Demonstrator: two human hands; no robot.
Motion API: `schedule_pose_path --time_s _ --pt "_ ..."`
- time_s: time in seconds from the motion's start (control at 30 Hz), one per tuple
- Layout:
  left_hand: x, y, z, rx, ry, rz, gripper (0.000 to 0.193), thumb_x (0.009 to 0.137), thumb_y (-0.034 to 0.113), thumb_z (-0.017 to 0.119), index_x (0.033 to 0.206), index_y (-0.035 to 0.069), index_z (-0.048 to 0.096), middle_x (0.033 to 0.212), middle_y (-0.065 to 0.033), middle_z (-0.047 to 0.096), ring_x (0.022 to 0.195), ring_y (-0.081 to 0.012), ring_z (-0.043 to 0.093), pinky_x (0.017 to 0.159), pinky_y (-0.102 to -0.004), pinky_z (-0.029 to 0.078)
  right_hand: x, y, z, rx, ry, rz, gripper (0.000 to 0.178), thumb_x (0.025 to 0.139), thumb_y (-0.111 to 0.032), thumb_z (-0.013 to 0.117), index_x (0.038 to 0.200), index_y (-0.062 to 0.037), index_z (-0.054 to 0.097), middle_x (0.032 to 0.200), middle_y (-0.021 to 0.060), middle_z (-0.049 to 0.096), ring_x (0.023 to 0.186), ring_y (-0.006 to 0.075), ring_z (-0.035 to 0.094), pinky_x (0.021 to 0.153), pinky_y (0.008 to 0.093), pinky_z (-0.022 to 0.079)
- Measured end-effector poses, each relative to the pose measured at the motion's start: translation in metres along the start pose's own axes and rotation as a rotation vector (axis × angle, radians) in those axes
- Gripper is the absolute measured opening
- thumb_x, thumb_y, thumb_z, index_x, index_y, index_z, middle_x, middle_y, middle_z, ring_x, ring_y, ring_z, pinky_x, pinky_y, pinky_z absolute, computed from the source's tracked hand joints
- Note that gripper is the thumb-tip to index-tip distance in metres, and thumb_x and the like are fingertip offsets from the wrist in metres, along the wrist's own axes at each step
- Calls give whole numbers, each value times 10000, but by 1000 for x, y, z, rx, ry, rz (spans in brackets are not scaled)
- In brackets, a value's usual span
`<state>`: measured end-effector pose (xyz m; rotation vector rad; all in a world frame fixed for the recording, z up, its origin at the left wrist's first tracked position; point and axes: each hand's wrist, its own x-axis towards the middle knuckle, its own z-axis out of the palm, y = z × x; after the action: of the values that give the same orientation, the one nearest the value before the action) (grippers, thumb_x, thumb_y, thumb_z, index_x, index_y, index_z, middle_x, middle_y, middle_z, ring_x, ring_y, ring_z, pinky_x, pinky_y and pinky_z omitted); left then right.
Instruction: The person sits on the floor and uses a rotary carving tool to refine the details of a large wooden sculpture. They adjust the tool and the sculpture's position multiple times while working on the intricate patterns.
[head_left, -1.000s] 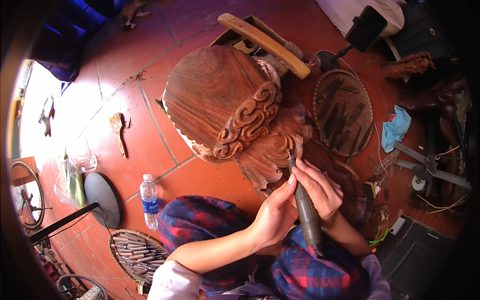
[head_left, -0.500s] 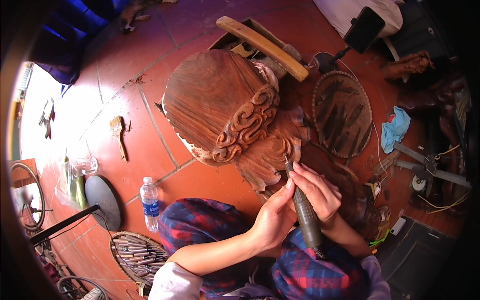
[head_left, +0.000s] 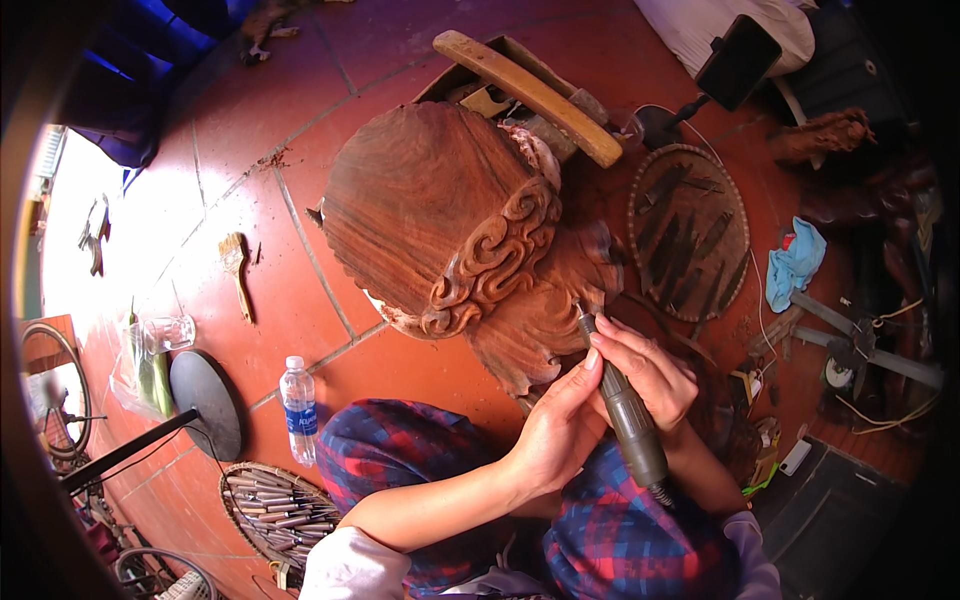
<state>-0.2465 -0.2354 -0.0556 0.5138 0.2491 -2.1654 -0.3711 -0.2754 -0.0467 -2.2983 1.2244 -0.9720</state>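
Observation:
A dark rotary carving tool [head_left: 632, 425] slants across my lap, its thin bit at the wavy lower part of a reddish-brown wood carving [head_left: 405, 210]. The carving has a broad, smooth rounded face and a raised band of scrolls. My right hand [head_left: 655, 375] grips the tool near its front, fingers wrapped along the far side. From the left, my left hand [head_left: 562, 430] presses its thumb to the tool's front end; its other fingers are partly hidden behind the tool. Whether the bit touches the wood, I cannot tell.
A water bottle [head_left: 299, 410] and a basket of chisel-like tools [head_left: 275, 508] stand left of my knees. Farther left lies a brush [head_left: 236, 272]. Beyond the carving is a box with a wooden bar [head_left: 530, 95]; a round woven tray [head_left: 738, 262] and phone stand [head_left: 738, 62] are right.
Both hands and the rotary tool have shifted slightly to the right, and the bit sits a little higher on the wood. The carving has turned or tilted slightly.

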Motion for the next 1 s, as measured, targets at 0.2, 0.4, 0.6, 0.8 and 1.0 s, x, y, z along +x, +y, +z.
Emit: schedule_pose_path --time_s 0.2,0.4,0.6,0.8,1.0 --pt "6 3 3 -129 -7 10 441 1004 301 387 1357 36 382 1340 -66 460 1247 -176 425 1080 -359 305 7 4 1 1 -1 0 296 716 -41 675 1002 33 667 1028 183 665 947 316 667 805 362 548" --pt "3 -2 1 26 -14 9 473 995 403 354 1384 134 341 1359 -76 451 1231 -224 458 1027 -434 358 0 4 0 15 3 -7 291 717 -37 674 1000 33 668 1026 177 666 945 315 668 805 363 548" --pt "3 -5 -2 -7 -47 24 461 1001 379 348 1398 145 326 1384 -76 426 1262 -223 427 1054 -422 328 -2 4 -1 27 -4 0 305 711 -31 678 1009 28 666 1038 174 664 959 310 664 820 361 544" --pt "12 -3 2 5 -39 81 461 1003 367 347 1389 116 334 1388 -77 423 1277 -211 407 1075 -400 301 6 10 -1 50 -12 0 331 698 -25 688 1024 24 664 1050 168 663 965 300 663 823 356 542" --pt "7 -5 -1 -14 -59 38 460 1002 364 354 1380 103 345 1394 -72 417 1282 -208 401 1080 -394 292 1 11 -1 64 0 -15 330 693 -28 694 1018 15 669 1039 161 668 950 294 667 828 358 543"
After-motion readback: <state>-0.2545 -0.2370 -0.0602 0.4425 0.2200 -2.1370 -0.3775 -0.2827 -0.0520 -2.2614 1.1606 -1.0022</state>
